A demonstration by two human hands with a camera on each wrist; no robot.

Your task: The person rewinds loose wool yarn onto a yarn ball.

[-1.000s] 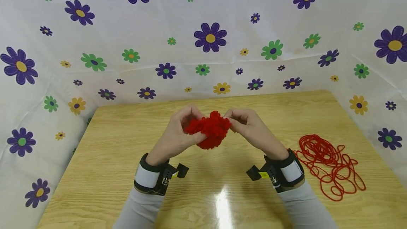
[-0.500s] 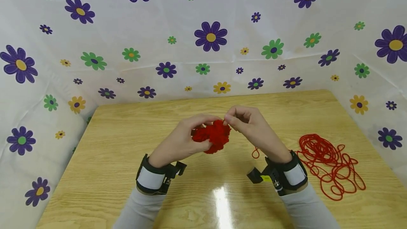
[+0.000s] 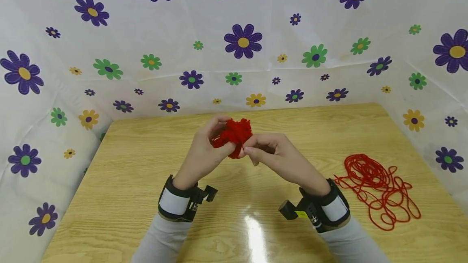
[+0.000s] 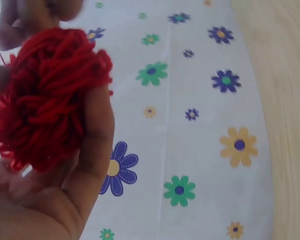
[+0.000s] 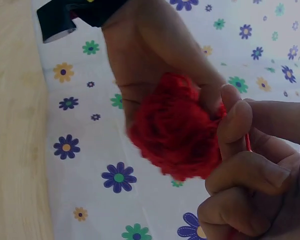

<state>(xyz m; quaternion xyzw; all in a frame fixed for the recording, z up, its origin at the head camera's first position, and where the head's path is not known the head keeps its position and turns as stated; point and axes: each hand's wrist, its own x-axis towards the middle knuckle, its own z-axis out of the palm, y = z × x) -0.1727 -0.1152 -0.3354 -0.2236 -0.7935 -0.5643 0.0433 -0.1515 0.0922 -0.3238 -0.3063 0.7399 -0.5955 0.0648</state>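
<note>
My left hand (image 3: 201, 153) grips a loopy red ball of yarn (image 3: 239, 131) above the table, thumb on the near side and fingers around the far side. In the left wrist view, the wound strands of the ball (image 4: 52, 95) face the camera, with loose loops sticking out along the edge. Close by the ball's right side, my right hand (image 3: 281, 155) pinches a red yarn strand between thumb and forefinger. The right wrist view has this strand (image 5: 248, 143) running down through the curled fingers, beside the ball (image 5: 175, 130).
A loose tangle of red yarn (image 3: 369, 173) lies on the right side of the wooden table (image 3: 128, 198). White cloth (image 3: 204, 11) with printed flowers encloses the back and sides. Each wrist wears a black camera strap (image 3: 325, 208).
The left hand dips rightward, then lifts and turns the ball back up to the left. The right hand moves down and left, carrying the strand to the ball's lower right.
</note>
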